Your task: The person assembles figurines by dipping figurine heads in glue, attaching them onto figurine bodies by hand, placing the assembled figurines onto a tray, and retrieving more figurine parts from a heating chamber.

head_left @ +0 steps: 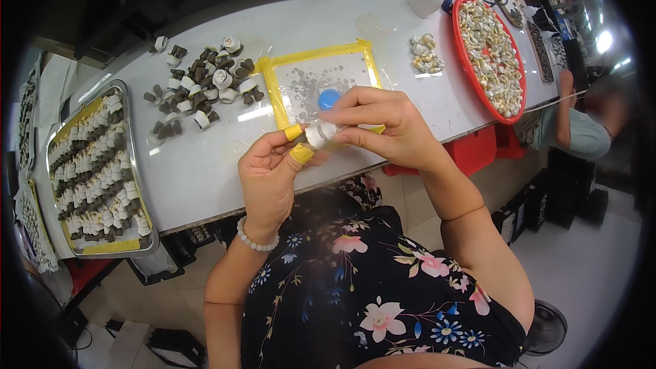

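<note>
My left hand [268, 174], with yellow tape around its thumb and a finger, pinches a small white piece [319, 134] with what looks like a dark base. From the other side my right hand [393, 123] closes its thumb and fingers at the right end of the piece. Its fingertips are slightly blurred, and I cannot tell whether a second small part is between them. Just beyond the fingers, a round blue cap [329, 99] rests on a clear sheet edged with yellow tape [271, 89]. Several small droplets or clear discs dot this sheet.
Left of the sheet lies a loose pile of white-and-dark pieces [222, 79]. A metal tray [152, 222] at far left carries rows of similar ones. A small heap of whitish-yellow parts [426, 55] sits near a full red basin [456, 27]. At right another person [574, 133] sits.
</note>
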Demonstrator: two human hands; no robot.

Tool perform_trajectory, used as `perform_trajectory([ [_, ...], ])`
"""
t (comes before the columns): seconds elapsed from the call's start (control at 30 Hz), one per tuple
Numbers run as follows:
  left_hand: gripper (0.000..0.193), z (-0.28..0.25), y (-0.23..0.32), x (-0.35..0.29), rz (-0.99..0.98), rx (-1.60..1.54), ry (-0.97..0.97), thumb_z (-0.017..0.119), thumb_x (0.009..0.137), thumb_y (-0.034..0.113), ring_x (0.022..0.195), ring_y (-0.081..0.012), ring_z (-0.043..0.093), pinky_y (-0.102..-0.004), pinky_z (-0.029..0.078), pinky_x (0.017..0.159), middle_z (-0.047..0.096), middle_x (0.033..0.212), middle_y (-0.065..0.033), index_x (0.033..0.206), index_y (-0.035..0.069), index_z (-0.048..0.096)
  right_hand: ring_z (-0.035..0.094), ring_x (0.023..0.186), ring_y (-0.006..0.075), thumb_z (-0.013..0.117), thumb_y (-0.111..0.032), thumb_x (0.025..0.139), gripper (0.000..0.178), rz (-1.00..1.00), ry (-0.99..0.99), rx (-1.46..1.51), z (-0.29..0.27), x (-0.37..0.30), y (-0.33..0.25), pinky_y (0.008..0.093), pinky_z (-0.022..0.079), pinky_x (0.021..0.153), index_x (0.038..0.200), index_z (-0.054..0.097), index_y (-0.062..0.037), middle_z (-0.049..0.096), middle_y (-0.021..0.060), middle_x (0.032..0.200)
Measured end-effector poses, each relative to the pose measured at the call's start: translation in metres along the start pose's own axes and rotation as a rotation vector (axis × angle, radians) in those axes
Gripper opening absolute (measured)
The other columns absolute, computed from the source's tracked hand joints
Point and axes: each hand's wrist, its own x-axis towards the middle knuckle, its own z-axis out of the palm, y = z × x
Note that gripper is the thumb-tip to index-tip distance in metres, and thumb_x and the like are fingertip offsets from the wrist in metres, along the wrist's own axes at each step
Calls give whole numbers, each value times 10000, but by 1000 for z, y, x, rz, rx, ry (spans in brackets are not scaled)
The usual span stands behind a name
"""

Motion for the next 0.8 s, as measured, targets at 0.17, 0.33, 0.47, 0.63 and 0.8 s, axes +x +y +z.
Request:
perform_trajectory([
  [0.17,207,0,-3,-2,3,73,-20,603,847,-23,792,-243,665,-333,572,729,632,986,-185,1035,-89,548,609,729,190,702,-11,727,260,-16,-45,-103,-1,-2,0,262,473,647,985,677,8,643,99,842],
  [0.33,172,3,3,-4,-6,71,-46,592,850,-36,798,-239,664,-322,569,732,633,968,-185,1007,-89,549,629,741,203,705,-17,723,293,-47,-45,-66,0,-8,9,275,487,675,1014,670,-2,653,111,872],
  [0.47,195,-4,17,-20,54,412,18,603,828,-59,817,-220,655,-287,545,739,630,963,-175,1013,-87,551,627,760,193,696,-15,730,257,68,-100,2,-13,-20,14,272,487,685,986,671,-2,651,109,866],
  [0.63,246,-47,48,-39,638,1342,155,658,756,-73,799,-264,626,-329,511,718,626,951,-174,987,-62,572,615,775,223,665,-46,753,134,141,433,-697,-72,-39,39,316,485,675,883,646,-16,622,97,887],
  [0.8,261,-47,59,-35,697,1655,203,679,722,-34,892,-352,560,-409,455,778,595,982,-190,962,-51,579,608,760,282,665,-97,759,150,150,444,-896,-83,-36,51,351,478,669,883,622,-24,609,116,871],
])
